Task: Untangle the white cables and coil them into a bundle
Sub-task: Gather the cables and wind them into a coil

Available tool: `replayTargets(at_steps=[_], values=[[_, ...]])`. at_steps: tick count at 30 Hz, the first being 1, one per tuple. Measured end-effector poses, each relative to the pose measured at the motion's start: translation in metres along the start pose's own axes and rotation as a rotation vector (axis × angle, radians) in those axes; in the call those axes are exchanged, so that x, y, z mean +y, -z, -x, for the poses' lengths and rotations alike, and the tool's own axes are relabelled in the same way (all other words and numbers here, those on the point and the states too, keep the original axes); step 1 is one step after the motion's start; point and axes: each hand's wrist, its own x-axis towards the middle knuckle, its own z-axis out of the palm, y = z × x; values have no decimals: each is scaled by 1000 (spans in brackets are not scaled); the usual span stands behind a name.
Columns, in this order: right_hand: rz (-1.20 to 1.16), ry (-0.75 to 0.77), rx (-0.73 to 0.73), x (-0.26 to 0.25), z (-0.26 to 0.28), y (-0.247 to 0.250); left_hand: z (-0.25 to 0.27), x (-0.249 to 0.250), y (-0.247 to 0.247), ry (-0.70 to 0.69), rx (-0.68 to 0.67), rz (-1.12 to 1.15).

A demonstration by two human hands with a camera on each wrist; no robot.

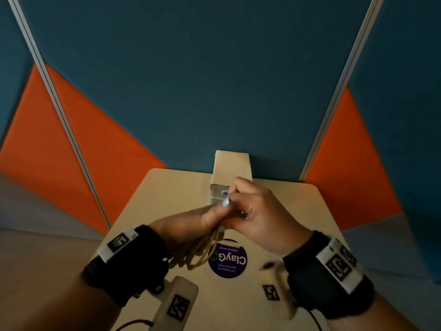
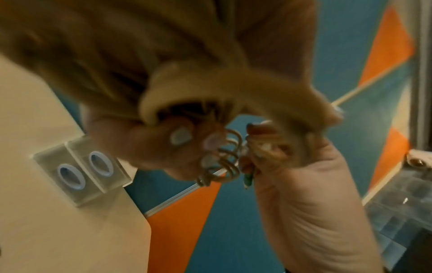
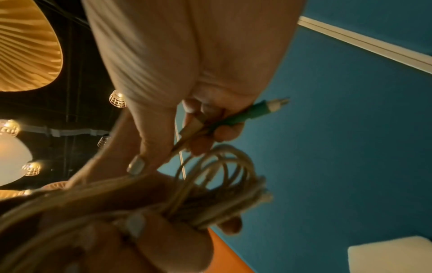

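My left hand (image 1: 210, 217) grips a coiled bundle of white cables (image 1: 199, 250) above the table; its loops hang below my palm. In the right wrist view the cable loops (image 3: 210, 184) stick out of my left fist (image 3: 149, 240). My right hand (image 1: 248, 206) meets the left and pinches cable ends, among them a green-sleeved plug (image 3: 252, 112) and a white plug (image 3: 194, 125). The left wrist view shows the cable loops (image 2: 224, 157) between both hands, with the green plug (image 2: 248, 180) held in my right hand (image 2: 292, 166).
A pale table (image 1: 171, 194) carries a round purple sticker (image 1: 228, 259) and a clear block with blue-ringed sockets (image 2: 79, 170) at its far edge. Blue and orange partition panels (image 1: 214, 80) close off the back. Hanging lamps (image 3: 14, 153) show overhead.
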Motion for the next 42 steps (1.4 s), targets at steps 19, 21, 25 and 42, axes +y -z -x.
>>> replayTargets(at_steps=[19, 21, 25, 42], values=[[671, 204, -188, 22, 14, -16, -9, -7, 23, 161, -146, 80], [683, 211, -131, 24, 14, -19, -14, -10, 23, 128, -128, 91], [689, 147, -157, 25, 13, -24, -18, -14, 22, 145, -126, 85], [-124, -186, -272, 29, 23, -17, -20, -16, 14, 120, 163, -180]])
